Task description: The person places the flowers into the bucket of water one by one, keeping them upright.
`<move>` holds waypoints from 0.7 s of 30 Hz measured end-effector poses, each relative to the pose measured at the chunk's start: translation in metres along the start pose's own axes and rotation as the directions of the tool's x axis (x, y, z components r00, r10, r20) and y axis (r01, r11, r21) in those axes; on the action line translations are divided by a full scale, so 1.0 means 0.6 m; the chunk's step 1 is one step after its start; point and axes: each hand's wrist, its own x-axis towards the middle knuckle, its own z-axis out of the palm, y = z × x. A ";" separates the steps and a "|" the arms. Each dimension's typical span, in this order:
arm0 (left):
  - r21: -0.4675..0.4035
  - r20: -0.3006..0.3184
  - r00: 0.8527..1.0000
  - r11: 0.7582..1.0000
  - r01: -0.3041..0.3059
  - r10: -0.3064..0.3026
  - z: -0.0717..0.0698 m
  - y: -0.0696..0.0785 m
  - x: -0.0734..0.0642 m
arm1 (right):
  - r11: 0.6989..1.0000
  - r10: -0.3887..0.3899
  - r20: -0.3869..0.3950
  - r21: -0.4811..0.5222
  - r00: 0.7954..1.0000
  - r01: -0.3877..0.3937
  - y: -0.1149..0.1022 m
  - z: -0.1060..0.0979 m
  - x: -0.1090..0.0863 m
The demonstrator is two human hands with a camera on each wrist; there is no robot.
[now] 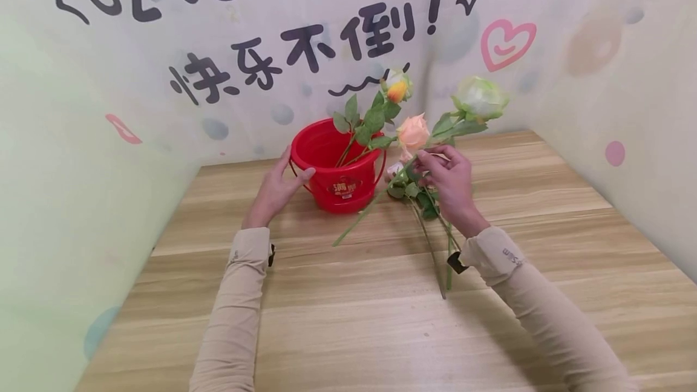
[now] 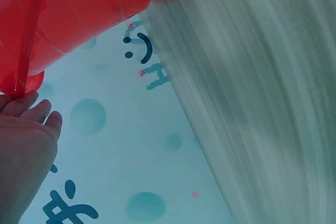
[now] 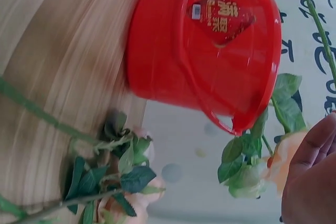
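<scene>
In the head view, my left hand point(image 1: 274, 192) holds the red bucket point(image 1: 343, 195) at the left of its rim, the thumb toward the front. The fingertips meet the rim beside the bucket handle point(image 2: 31, 35) in the left wrist view. My right hand point(image 1: 449, 183) pinches the green stem point(image 1: 362, 216) of a white-green rose point(image 1: 479, 100). Its bloom is up to the right, and the stem slants down in front of the bucket. A yellow-and-white rose point(image 1: 398, 87) and a peach rose point(image 1: 413, 132) lean out of the bucket's right side.
More roses with pale pink blooms point(image 3: 126, 208) and dark leaves point(image 1: 428, 205) lie on the wooden table point(image 1: 348, 319) below my right hand. Their stems point(image 1: 430, 247) point toward the front. A printed wall cloth point(image 1: 261, 114) stands close behind the bucket.
</scene>
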 end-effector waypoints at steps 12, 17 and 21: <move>-0.028 -0.005 1.000 1.000 -0.011 0.011 0.002 -0.003 0.000 | 0.999 0.033 -0.063 0.040 0.997 -0.030 0.008 0.047 0.004; -0.032 -0.006 1.000 0.999 -0.013 0.013 0.002 -0.003 -0.001 | 0.998 0.018 -0.108 0.055 0.994 -0.013 0.008 0.055 0.011; -0.033 -0.002 1.000 0.999 -0.014 0.014 0.002 -0.004 -0.001 | 0.997 0.011 -0.152 0.081 0.988 0.002 0.006 0.061 0.015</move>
